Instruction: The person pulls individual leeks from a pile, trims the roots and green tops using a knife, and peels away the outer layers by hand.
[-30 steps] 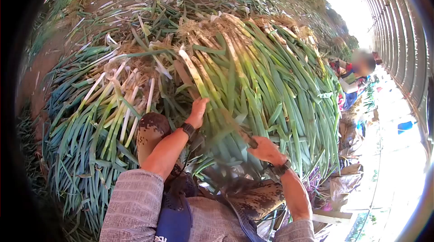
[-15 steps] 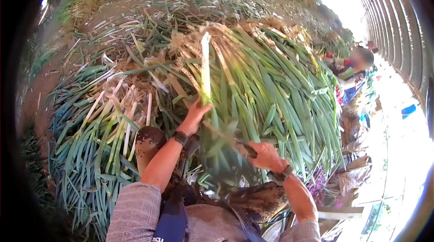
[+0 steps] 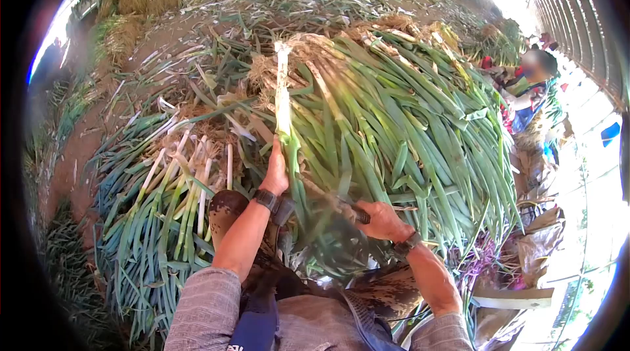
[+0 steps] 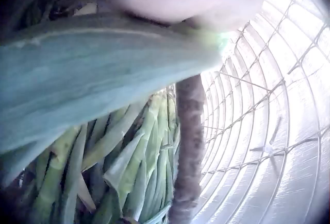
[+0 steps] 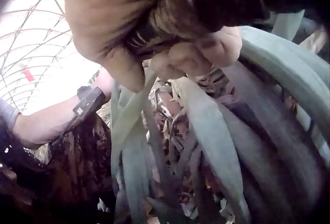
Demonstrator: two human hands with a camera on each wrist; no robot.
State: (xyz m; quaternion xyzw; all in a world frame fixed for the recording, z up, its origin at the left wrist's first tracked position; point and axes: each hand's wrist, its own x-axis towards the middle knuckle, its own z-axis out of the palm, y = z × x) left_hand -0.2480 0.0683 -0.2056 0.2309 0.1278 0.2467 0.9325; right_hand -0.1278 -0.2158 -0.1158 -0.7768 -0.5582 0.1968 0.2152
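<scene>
From the wearer's head view, one long leek with a white shank and green leaves [image 3: 283,92] stands nearly upright, clamped in the grip of the left hand [image 3: 276,168]. Around it spreads a big heap of green-leaved leeks [image 3: 407,147], roots towards the far side; a second, smaller heap [image 3: 154,220] lies to the left. That makes two heaps, their stalks too tangled to count. One raised knee in brown camouflage cloth [image 3: 228,210] stands between the smaller heap and the left forearm. The right hand [image 3: 384,221] has its grip clamped on one dark, banded handle [image 3: 360,215], its forearm slanting up from the lower right. Two black wrist devices show, one on each wrist. At the far right sits one other person [image 3: 535,79], beneath a ribbed, arched roof [image 3: 577,16].

From the left wrist, a blurred part of the left hand crosses the top, and a broad leaf blocks much of the leeks behind. One rough brown bar [image 4: 188,152] stands upright beside them; I can't tell what it is.

From the right wrist, the fingers curl round the banded handle, which slants above hanging leaves, and the left forearm reaches in behind.
</scene>
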